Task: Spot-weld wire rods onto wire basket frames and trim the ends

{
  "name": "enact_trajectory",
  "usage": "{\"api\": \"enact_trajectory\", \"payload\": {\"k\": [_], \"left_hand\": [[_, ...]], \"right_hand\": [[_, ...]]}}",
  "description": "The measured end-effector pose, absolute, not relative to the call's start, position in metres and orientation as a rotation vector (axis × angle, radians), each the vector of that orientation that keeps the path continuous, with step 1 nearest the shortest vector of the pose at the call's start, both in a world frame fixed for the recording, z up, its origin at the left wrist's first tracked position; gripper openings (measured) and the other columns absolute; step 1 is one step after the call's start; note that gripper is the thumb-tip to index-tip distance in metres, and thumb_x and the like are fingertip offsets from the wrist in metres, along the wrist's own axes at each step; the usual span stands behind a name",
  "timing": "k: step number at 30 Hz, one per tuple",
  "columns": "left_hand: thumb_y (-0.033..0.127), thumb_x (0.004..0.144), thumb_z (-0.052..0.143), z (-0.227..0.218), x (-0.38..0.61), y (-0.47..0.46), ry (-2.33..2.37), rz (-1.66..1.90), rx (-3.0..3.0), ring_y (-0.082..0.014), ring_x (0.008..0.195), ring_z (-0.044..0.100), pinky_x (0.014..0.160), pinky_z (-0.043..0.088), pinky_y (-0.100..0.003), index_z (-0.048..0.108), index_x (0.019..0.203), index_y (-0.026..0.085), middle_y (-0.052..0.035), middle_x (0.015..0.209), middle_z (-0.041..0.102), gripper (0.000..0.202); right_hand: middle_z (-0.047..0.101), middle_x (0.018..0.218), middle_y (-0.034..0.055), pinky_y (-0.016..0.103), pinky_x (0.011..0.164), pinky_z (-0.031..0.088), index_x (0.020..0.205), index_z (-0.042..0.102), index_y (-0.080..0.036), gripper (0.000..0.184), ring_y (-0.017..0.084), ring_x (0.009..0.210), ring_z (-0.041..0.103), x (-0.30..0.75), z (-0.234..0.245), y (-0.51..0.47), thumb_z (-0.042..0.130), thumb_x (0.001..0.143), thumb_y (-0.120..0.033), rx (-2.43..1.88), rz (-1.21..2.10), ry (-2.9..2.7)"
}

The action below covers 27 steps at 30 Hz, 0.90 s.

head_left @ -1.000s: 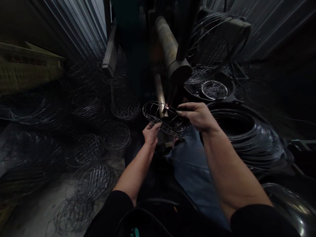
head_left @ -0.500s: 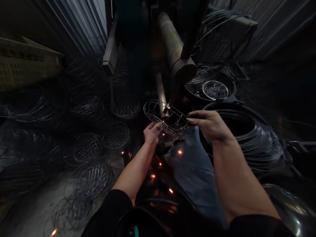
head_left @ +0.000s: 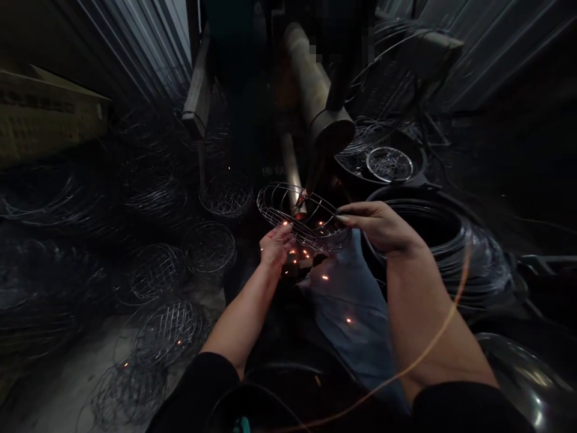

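Note:
A round wire basket (head_left: 269,211) is tilted between my hands, around the tips of a spot welder's two electrodes. My left hand (head_left: 274,246) has its fingers closed on the near left edge of the wires. On the right side, my right hand (head_left: 383,227) pinches the rim between thumb and fingers. The thick upper welder arm (head_left: 315,84) reaches toward me, and the lower rod (head_left: 293,171) ends inside the ring. A small glow shows at the electrode tip (head_left: 303,195), where it meets the wire. Sparks fall below the basket.
Several wire grids (head_left: 169,328) lie on the floor at left, with darker stacks behind them. A large wire coil (head_left: 478,258) stands at right. Behind it, a tub (head_left: 351,165) holds a bowl (head_left: 390,164) of small metal pieces. A shiny rounded metal surface (head_left: 532,379) is at lower right.
The sparks have scattered to new places, and a long orange streak now arcs across my right forearm. The whole view has shifted slightly; both hands keep their hold on the wire basket.

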<state>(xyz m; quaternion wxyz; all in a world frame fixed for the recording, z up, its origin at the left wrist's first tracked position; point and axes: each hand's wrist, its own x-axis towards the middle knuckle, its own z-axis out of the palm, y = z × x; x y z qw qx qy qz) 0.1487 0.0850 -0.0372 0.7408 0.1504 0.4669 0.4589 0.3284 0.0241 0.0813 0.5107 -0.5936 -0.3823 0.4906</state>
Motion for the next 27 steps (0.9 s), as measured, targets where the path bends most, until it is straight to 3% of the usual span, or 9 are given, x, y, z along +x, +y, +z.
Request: {"api": "enact_trajectory", "payload": {"k": [6, 12, 18, 27], "left_hand": [[0.018, 0.065, 0.074, -0.035, 0.152, 0.078, 0.966, 0.828, 0.214, -0.0162, 0.064, 0.062, 0.064, 0.05, -0.031, 0.066, 0.075, 0.011, -0.0061, 0.072, 0.065, 0.015], [0.019, 0.072, 0.069, -0.036, 0.15, 0.078, 1.035, 0.822, 0.155, -0.0149, 0.062, 0.059, 0.063, 0.05, -0.031, 0.063, 0.073, 0.014, -0.0041, 0.068, 0.059, 0.008], [0.022, 0.075, 0.069, -0.033, 0.154, 0.084, 1.048, 0.831, 0.122, -0.0146, 0.065, 0.059, 0.063, 0.052, -0.029, 0.063, 0.076, 0.015, -0.0044, 0.069, 0.059, 0.009], [0.028, 0.075, 0.075, -0.031, 0.161, 0.079, 1.063, 0.803, 0.037, -0.0136, 0.062, 0.057, 0.06, 0.052, -0.029, 0.058, 0.078, 0.013, -0.0037, 0.069, 0.057, 0.023]], "right_hand": [[0.069, 0.065, 0.003, 0.031, 0.061, 0.053, 0.073, 0.076, -0.02, 0.042, 0.017, 0.06, 0.062, 0.327, 0.091, 0.019, 0.091, 0.043, -0.045, -1.419, 1.112, -0.901], [0.072, 0.076, 0.0032, 0.031, 0.068, 0.053, 0.079, 0.077, -0.021, 0.039, 0.019, 0.071, 0.065, 0.325, 0.087, 0.015, 0.089, 0.049, -0.044, -1.45, 1.096, -1.02], [0.067, 0.066, 0.0012, 0.03, 0.06, 0.05, 0.074, 0.074, -0.017, 0.043, 0.015, 0.06, 0.06, 0.316, 0.08, 0.036, 0.09, 0.042, -0.04, -1.454, 0.949, -0.885], [0.066, 0.065, -0.0006, 0.026, 0.057, 0.047, 0.074, 0.075, -0.019, 0.032, 0.012, 0.059, 0.058, 0.32, 0.084, 0.038, 0.087, 0.051, -0.038, -1.414, 1.006, -0.924]]}}
